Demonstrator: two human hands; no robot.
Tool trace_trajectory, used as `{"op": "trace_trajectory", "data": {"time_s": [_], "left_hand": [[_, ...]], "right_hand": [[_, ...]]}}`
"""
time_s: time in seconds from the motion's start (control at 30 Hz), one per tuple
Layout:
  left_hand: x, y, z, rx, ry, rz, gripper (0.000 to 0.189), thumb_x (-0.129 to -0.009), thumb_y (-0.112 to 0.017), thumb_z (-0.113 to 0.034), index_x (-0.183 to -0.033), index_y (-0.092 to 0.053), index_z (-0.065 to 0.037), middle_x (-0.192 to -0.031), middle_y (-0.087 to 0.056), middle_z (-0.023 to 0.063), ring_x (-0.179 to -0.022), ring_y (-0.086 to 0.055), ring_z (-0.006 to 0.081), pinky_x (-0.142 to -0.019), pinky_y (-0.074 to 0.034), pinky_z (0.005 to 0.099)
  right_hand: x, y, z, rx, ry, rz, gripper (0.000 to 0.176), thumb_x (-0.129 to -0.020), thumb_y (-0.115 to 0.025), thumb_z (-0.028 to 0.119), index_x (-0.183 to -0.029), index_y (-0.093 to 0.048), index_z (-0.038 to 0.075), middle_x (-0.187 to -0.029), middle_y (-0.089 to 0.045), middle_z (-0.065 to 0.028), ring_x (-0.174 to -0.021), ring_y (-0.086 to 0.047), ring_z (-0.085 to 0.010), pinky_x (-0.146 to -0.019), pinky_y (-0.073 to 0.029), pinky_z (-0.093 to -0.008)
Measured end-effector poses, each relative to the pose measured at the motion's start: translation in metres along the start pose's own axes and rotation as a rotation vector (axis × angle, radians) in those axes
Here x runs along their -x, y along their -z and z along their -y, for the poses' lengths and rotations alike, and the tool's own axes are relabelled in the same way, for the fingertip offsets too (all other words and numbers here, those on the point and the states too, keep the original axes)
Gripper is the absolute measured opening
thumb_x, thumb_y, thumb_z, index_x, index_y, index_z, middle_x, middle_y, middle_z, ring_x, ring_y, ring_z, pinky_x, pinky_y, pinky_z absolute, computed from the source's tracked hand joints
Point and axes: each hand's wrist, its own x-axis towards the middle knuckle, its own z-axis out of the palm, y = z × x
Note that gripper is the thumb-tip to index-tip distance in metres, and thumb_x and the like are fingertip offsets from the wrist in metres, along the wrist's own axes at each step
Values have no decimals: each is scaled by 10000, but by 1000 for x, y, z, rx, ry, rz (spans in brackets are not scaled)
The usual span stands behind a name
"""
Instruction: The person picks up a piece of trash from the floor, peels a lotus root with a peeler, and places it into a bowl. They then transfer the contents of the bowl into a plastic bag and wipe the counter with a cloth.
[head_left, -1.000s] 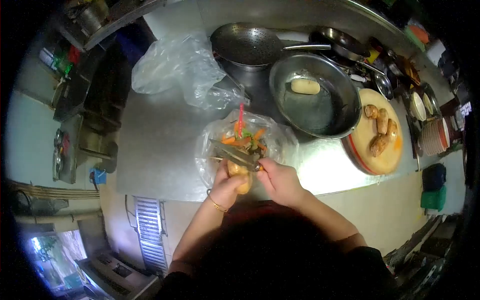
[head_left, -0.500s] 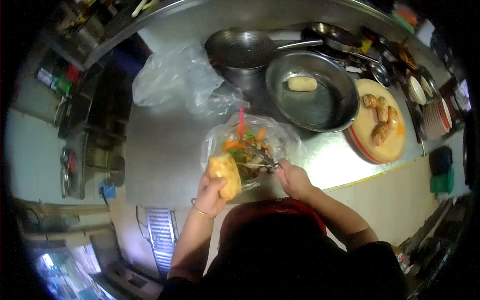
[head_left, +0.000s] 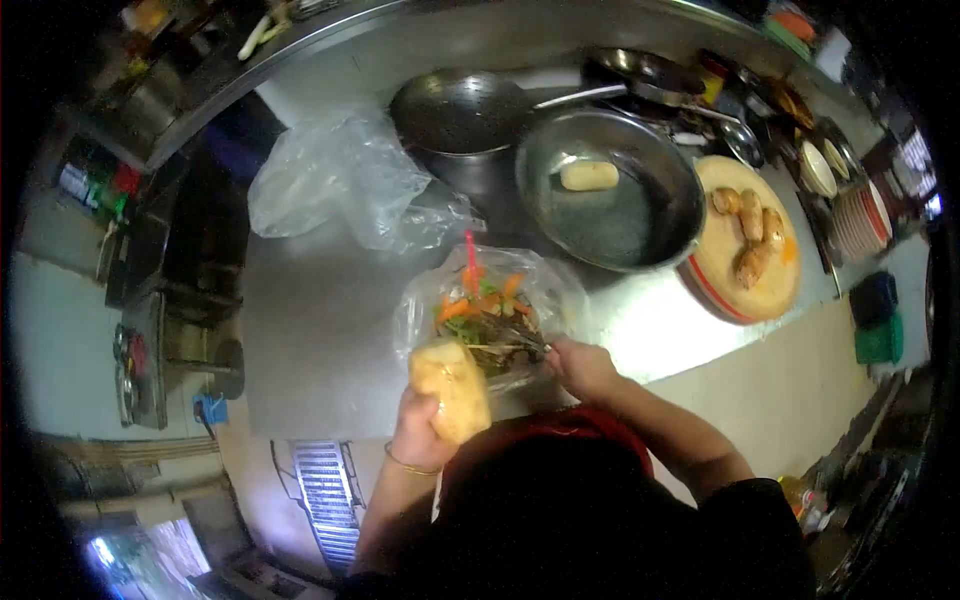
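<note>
In my left hand (head_left: 415, 435) is a thick, pale-yellow lotus root segment (head_left: 450, 395), tilted upward with a whitish upper end. My fingers wrap round its lower left side. My right hand (head_left: 583, 368) is closed on the end of a slim, dark peeling tool (head_left: 530, 340), whose exact kind is hard to make out. The tool points left over an open clear plastic bag (head_left: 410, 318) and stays apart from the root. Orange, green and brown vegetable scraps (head_left: 490, 305) lie inside the bag, with a pink strip at its far side.
A metal basin (head_left: 640, 225) behind the bag holds a pale peeled root piece (head_left: 590, 176). On the right, several brown roots (head_left: 752, 265) lie on a round cutting board (head_left: 720, 265). A wok (head_left: 455, 110), a crumpled plastic bag (head_left: 330, 180) and stacked plates (head_left: 862, 225) surround the steel counter (head_left: 290, 330).
My left hand and the lotus root have moved slightly down, nearer my body. The right hand with the tool has shifted a little left and down. The view has also shifted slightly.
</note>
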Motion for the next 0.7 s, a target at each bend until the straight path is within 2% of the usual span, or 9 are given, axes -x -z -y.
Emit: {"op": "trace_trajectory", "data": {"time_s": [0.07,0.13,0.2,0.3,0.43,0.53,0.57,0.67,0.7], "left_hand": [[-5,0,-16,-49,-16,-73,603,-794,-646,-248,-1319,-424,-49,-1157,-580,116,-1005,-611,259,-823,-535,391],[-17,0,-9,-279,-125,-153,612,-783,-671,-107,-1331,-405,-55,-1263,-515,119,-1140,-544,240,-973,-461,399],[-25,-16,-3,-507,-251,-109,566,-779,-649,-10,-1292,-417,-70,-1221,-529,72,-1165,-521,217,-985,-445,384],[-31,-25,10,-599,-388,-141,512,-840,-669,-193,-1281,-439,-71,-1284,-494,78,-1203,-493,251,-1044,-389,425],[-30,-17,-1,394,-183,126,509,-893,-573,-461,-1244,-512,-98,-1274,-530,55,-1200,-490,266,-1047,-355,462],[-32,-20,6,510,144,-169,536,-892,-523,-490,-1277,-517,-118,-1281,-548,61,-1186,-499,255,-1013,-377,451],[-30,-25,9,536,186,-90,506,-882,-514,-414,-1303,-500,-134,-1256,-568,47,-1160,-518,216,-900,-440,410],[-30,-19,15,544,202,14,516,-860,-528,-410,-1295,-498,-133,-1249,-568,45,-1147,-518,216,-891,-440,414],[-30,-22,13,539,178,-39,511,-849,-527,-387,-1290,-496,-132,-1244,-569,45,-1125,-528,215,-887,-441,414]], "right_hand": [[13,16,20,-190,52,-83,317,-959,-499,369,-1015,-510,58,-757,-639,-154,-632,-632,-299,-559,-488,-410],[6,25,43,-576,-22,80,363,-968,-482,386,-1058,-502,35,-779,-648,-123,-566,-588,-222,-496,-463,-337],[0,28,63,-870,-106,173,402,-960,-498,407,-1095,-500,29,-789,-652,-87,-537,-559,-160,-474,-450,-290],[-9,35,91,-1191,-238,205,465,-927,-565,410,-1186,-503,29,-900,-667,-57,-506,-517,-104,-468,-432,-247],[-15,40,98,-957,78,-29,535,-880,-637,363,-1269,-485,28,-1006,-655,-94,-694,-598,-192,-639,-496,-298],[-23,47,99,-737,300,-184,484,-841,-669,315,-1202,-544,17,-941,-636,-147,-797,-622,-266,-719,-498,-324],[-24,52,99,-676,305,-193,440,-840,-664,302,-1155,-569,10,-885,-629,-151,-763,-619,-261,-684,-494,-322],[-22,70,87,-397,216,-157,318,-877,-624,218,-1103,-590,-3,-720,-604,-76,-628,-588,-122,-552,-467,-286],[-18,72,77,-398,281,-189,225,-889,-590,207,-949,-587,-9,-652,-577,-128,-598,-603,-212,-555,-459,-332]]}}
